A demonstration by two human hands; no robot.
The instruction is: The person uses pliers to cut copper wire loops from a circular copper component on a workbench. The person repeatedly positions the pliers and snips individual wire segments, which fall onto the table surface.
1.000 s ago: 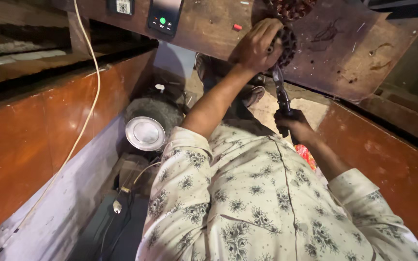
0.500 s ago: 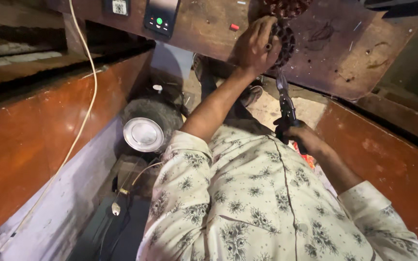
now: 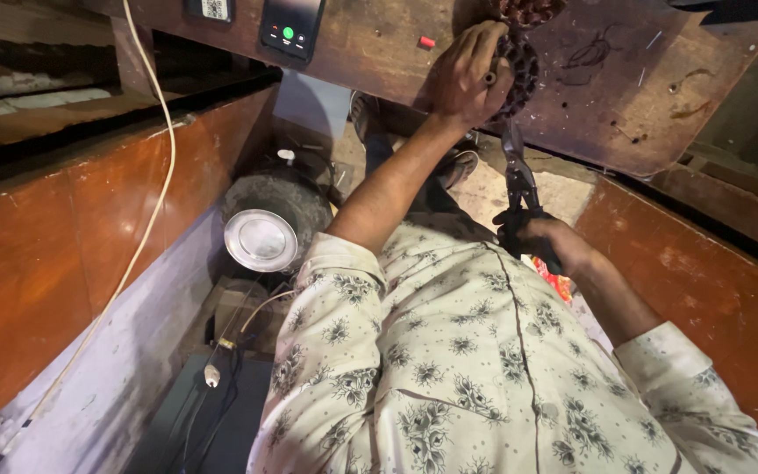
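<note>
Wooden panel (image 3: 625, 96): left hand (image 3: 467, 75) grips dark coil (image 3: 519, 61); right hand (image 3: 546, 241) clasps pliers (image 3: 518, 175).

Left arm raised and stretched forward, forearm bare, patterned sleeve pushed back to the elbow. Left hand (image 3: 469, 75) at the far end of the reach, fingers curled shut in a grip, knuckles toward the camera. Right arm bent and kept low, sleeve down near the wrist. Right hand (image 3: 547, 241) sits well below and nearer the body than the left, fingers wrapped closed, back of the hand up.
</note>
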